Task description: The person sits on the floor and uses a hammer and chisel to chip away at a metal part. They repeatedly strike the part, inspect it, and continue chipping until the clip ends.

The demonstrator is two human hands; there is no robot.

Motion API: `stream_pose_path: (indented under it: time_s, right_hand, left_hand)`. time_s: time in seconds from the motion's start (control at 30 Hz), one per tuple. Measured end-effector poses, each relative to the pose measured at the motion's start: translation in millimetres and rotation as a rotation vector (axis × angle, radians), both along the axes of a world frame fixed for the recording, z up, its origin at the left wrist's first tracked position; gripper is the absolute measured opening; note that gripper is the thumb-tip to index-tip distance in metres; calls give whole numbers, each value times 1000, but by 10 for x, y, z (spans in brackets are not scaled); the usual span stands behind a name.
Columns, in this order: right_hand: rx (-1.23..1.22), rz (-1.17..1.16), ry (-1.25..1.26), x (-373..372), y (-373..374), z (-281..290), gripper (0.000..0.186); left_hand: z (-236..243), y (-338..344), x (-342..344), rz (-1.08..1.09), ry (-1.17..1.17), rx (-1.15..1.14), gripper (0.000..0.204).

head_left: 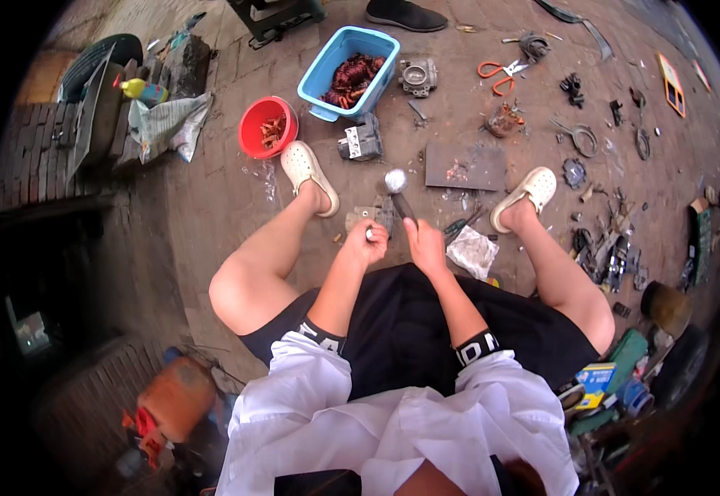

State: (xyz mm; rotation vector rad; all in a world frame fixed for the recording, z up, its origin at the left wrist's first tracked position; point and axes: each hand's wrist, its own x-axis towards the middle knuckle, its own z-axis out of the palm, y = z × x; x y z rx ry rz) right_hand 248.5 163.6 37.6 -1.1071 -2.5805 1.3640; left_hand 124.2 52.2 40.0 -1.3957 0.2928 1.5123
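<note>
My right hand [426, 244] is closed around the dark handle of a hammer [395, 181], whose bright metal head points away from me. Close beside it, my left hand [366, 240] is closed in a fist around a metal rod [369, 235]; only its shiny round end shows, so its kind is unclear. Just beyond the left fist a greyish metal part [385, 212] lies on the ground, partly hidden by my hands. Farther off, a boxy grey metal part [362, 140] sits between my feet, with a flat dark plate [465, 167] to its right.
A red bowl [246, 132] with copper-coloured pieces and a blue tub [310, 85] of copper wire coils stand ahead. Orange-handled scissors [500, 74] lie at far right. A crumpled white bag [472, 251] is beside my right hand. Several loose metal parts [612, 256] litter the right side.
</note>
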Motion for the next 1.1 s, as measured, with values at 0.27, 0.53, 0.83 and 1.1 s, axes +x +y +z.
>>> stream_pose_path:
  time_s: [0.27, 0.53, 0.83, 1.1]
  right_hand:
    - [24, -99, 593, -140, 41, 754, 37]
    - [99, 93, -90, 132, -163, -126, 46]
    - [-27, -107, 698, -397, 169, 1270, 38]
    - [-121, 132, -403, -164, -51, -39, 52]
  left_hand:
    - [135, -28, -85, -39, 93, 118, 18]
    - [217, -138, -150, -58, 238, 187, 20]
    - [57, -114, -174, 29, 78, 179, 20]
    - [24, -163, -133, -420, 629, 272, 26]
